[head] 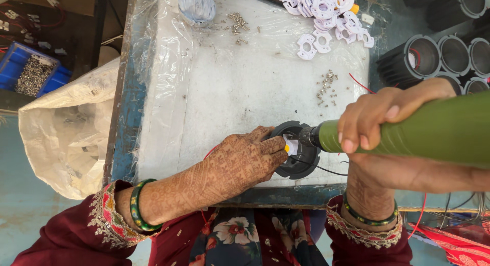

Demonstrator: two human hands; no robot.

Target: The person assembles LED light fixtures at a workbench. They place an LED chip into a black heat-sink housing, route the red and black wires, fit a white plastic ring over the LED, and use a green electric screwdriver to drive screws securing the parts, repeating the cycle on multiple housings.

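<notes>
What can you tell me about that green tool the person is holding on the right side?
The green power screwdriver has a thick, smooth olive-green barrel, plastic by its look, narrowing to a dark metal nose. It lies nearly level, tip pointing left into the round black housing at the near edge of the white work surface. The right hand wraps over the barrel near the nose. The left hand steadies the housing, not the tool.

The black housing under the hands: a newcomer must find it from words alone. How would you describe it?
Start at the white plastic-covered table and go to its near edge. There the left hand pins down a round black housing while the right hand presses a green power screwdriver into it. Only this one has a white-and-yellow part at its centre.
</notes>
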